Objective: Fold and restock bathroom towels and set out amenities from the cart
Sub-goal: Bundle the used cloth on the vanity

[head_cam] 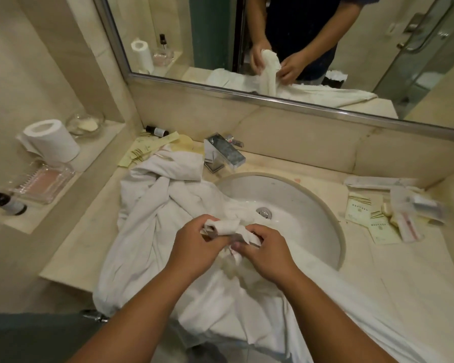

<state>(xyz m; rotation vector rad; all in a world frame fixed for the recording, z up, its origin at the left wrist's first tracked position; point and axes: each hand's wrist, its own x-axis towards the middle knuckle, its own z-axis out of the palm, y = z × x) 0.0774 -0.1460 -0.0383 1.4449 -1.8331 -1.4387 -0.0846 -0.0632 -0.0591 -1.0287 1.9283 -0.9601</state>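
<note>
Pinching the bunched white towel (165, 205) in left grip (194, 244) and right grip (268, 255), over the sink (341, 244) front; possibly risking dragging its draped bulk off the bench (383, 279), floorward.

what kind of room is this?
Probably a hotel bathroom: a sink with a chrome faucet under a wall mirror, sealed amenity packets on the counter, and a white towel draped over its edge.

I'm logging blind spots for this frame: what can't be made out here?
Head view.
Towel: near end cut off by the bottom edge.
Packets right of the sink: print too small and blurred.
Left hand and right hand: some fingertips buried in towel folds.
</note>
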